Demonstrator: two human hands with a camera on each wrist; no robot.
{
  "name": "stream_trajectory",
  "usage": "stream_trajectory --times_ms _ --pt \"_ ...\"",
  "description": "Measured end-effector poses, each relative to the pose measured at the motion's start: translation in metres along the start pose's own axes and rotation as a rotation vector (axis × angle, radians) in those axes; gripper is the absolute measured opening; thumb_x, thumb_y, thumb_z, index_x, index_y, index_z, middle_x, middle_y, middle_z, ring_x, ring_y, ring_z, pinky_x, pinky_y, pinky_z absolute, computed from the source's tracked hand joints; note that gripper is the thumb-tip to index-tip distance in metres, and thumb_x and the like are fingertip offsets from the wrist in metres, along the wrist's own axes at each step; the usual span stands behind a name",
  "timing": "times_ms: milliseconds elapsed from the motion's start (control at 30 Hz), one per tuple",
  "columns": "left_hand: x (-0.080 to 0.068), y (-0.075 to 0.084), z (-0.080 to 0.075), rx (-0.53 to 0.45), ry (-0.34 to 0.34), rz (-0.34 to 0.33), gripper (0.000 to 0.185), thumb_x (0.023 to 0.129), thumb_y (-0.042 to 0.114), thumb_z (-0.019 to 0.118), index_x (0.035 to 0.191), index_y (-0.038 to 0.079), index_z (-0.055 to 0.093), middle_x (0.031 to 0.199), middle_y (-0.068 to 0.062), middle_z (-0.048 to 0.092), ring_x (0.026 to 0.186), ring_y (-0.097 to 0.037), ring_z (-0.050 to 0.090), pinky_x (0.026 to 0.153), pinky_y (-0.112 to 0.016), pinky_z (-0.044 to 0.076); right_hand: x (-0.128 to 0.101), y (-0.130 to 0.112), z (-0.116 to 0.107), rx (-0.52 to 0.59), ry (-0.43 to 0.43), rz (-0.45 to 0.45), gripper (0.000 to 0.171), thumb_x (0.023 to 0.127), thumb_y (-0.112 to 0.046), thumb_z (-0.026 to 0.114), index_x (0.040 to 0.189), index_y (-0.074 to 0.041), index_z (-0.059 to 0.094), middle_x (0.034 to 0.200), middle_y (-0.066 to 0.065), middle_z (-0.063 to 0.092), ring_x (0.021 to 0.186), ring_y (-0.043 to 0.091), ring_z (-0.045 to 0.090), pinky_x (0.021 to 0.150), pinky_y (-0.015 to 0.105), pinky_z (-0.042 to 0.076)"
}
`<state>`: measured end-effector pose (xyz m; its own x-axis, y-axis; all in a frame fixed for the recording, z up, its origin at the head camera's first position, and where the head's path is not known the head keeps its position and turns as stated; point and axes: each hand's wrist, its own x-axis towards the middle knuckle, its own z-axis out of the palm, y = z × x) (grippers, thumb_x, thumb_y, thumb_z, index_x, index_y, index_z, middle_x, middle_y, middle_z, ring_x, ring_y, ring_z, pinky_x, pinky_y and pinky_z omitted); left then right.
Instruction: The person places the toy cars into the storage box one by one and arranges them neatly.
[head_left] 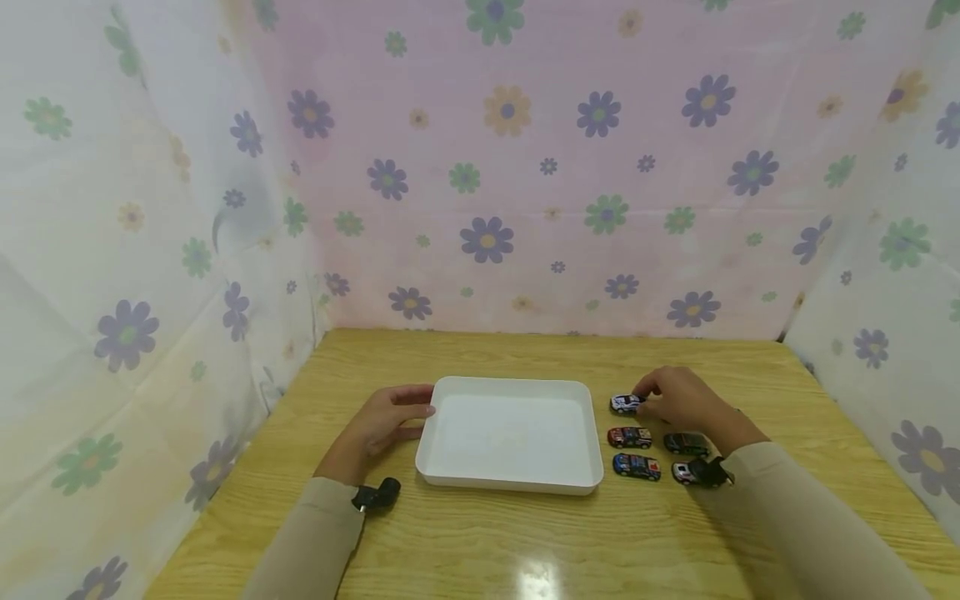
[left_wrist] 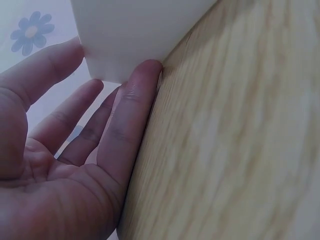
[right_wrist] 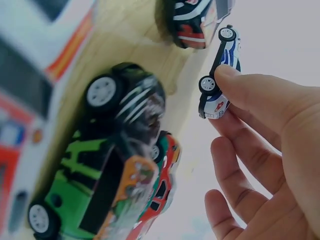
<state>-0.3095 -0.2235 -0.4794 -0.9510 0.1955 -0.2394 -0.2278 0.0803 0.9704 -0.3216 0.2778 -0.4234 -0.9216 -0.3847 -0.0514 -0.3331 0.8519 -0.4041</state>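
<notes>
A shallow white tray (head_left: 510, 437) sits on a wood-grain worktop (head_left: 450, 542), seen from above by the person at work, whose two beige sleeves (head_left: 311, 542) reach in from below. The left hand (head_left: 382, 419) is at the tray's left side, fingertips against its outer wall near a corner; this grip is spread, its fingers fairly straight and apart. The right hand (head_left: 686, 400) is beyond the tray's right side, its grip clamped on a small white toy car (head_left: 624, 403) with blue markings, pinched between thumb and fingers. That car is just beside the tray, near its far right corner; whether its wheels touch the worktop cannot be told. Nearer the viewer, in line with it, stand a red toy car (head_left: 630, 437) and then a blue toy car (head_left: 637, 467). To their right are a dark toy car (head_left: 686, 443), which shows green and black up close, and a paler toy car (head_left: 682, 472) partly hidden by a black wrist camera (head_left: 711, 472). Around the worktop hangs flower-printed cloth (head_left: 450, 125), pinkish at the back and whitish at the sides.
</notes>
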Motion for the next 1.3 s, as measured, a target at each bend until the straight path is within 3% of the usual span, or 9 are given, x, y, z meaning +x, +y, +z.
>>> stream_trajectory --times_ms 233,700,1300 --pt "-0.001 -0.001 -0.001 -0.004 0.001 -0.002 0.056 0.09 0.013 0.081 0.143 0.01 0.061 0.145 -0.012 0.06 0.117 -0.023 0.067 0.093 -0.043 0.062 0.002 -0.006 0.001 -0.008 0.034 -0.066 0.021 0.095 -0.018 0.075 0.114 -0.009 0.079 0.11 0.008 0.076 0.103 0.031 0.07 0.085 0.051 0.059" --pt "-0.002 -0.002 -0.001 -0.016 -0.004 0.005 0.057 0.09 0.012 0.081 0.143 0.008 0.061 0.145 -0.014 0.06 0.116 -0.023 0.067 0.092 -0.044 0.062 0.005 -0.029 -0.006 0.002 0.095 -0.109 0.024 0.095 -0.028 0.077 0.115 -0.015 0.078 0.115 0.005 0.075 0.109 0.032 0.068 0.092 0.053 0.057" --pt "-0.002 -0.005 -0.004 -0.013 -0.007 0.015 0.056 0.09 0.012 0.081 0.142 0.01 0.061 0.145 -0.013 0.06 0.117 -0.024 0.067 0.093 -0.045 0.062 0.035 -0.077 0.008 0.051 0.03 -0.116 0.023 0.093 -0.029 0.079 0.113 -0.017 0.079 0.11 -0.001 0.076 0.107 0.026 0.069 0.091 0.047 0.058"
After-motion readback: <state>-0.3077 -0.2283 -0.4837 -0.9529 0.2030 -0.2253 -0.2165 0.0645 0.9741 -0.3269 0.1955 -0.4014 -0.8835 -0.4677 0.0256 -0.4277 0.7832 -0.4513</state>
